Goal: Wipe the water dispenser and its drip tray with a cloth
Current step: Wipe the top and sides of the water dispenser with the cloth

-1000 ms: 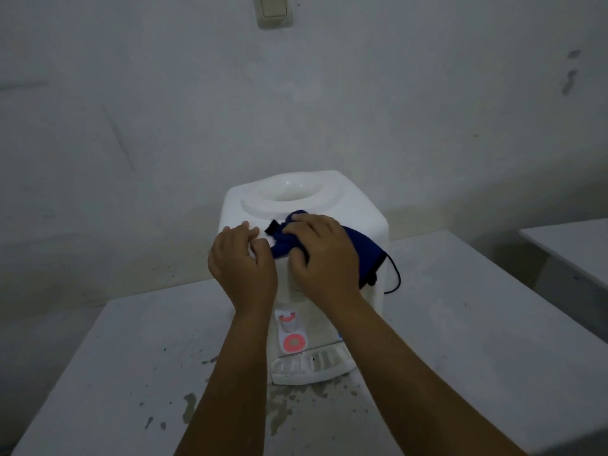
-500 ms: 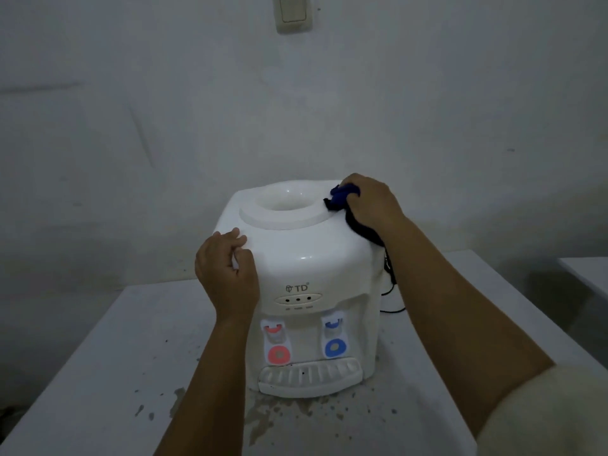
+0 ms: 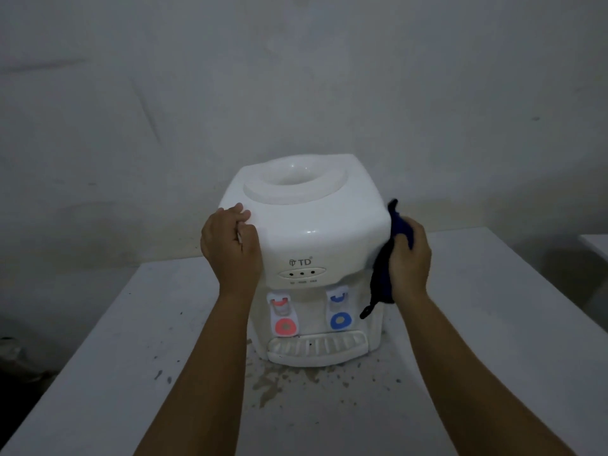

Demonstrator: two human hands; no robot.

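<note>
While bracing the water dispenser (image 3: 306, 232) on the tabletop (image 3: 493, 324) with curled left hand (image 3: 232, 246) fingers, now rubs its right side, not the top, right hand (image 3: 409, 258) gripping the cloth (image 3: 383, 274); drip tray (image 3: 317, 350) seemingly still unwiped.

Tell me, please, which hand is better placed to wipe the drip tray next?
The right hand, probably: it already grips the blue cloth against the dispenser's side, above the drip tray. The left hand holds no cloth and steadies the opposite corner.
</note>
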